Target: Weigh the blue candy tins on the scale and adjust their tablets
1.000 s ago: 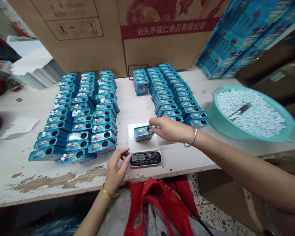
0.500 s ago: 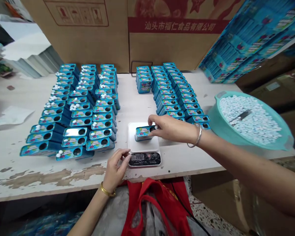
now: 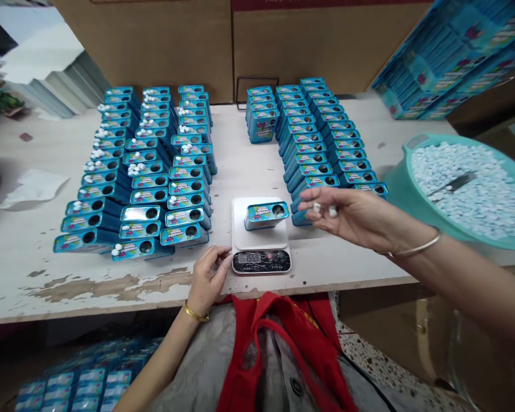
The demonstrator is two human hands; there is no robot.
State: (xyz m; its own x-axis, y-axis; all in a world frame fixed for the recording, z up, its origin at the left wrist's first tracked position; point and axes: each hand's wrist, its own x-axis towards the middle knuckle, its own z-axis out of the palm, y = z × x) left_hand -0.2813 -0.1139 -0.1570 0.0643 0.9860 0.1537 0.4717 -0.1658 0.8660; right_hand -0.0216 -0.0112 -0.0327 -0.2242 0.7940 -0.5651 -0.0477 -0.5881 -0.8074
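Observation:
A small blue tin [image 3: 266,214] with a round hole in its top stands on the white kitchen scale [image 3: 240,237]. The scale's display [image 3: 249,258] is lit and seems to read about 155.9. My left hand [image 3: 208,274] lies at the scale's left edge, fingers loosely bent and apart, fingertips against the side and nothing held. To the right of the tin, my right hand [image 3: 354,220] is turned palm up in the air. A few white candies [image 3: 325,210] rest in its curled fingers, the rest of its palm partly hidden.
Rows of blue tins [image 3: 180,235] stand at the left, many with white candies on top. More tins [image 3: 317,182] stand right of the scale. A turquoise basin [image 3: 405,197] holds white candies and a metal scoop [image 3: 455,184]. Cardboard boxes [image 3: 154,51] line the back.
My right hand has drawn back rightward from the tin's hole and turned palm up, candies showing. The display reading has changed. My left hand stays by the scale; the view has dipped.

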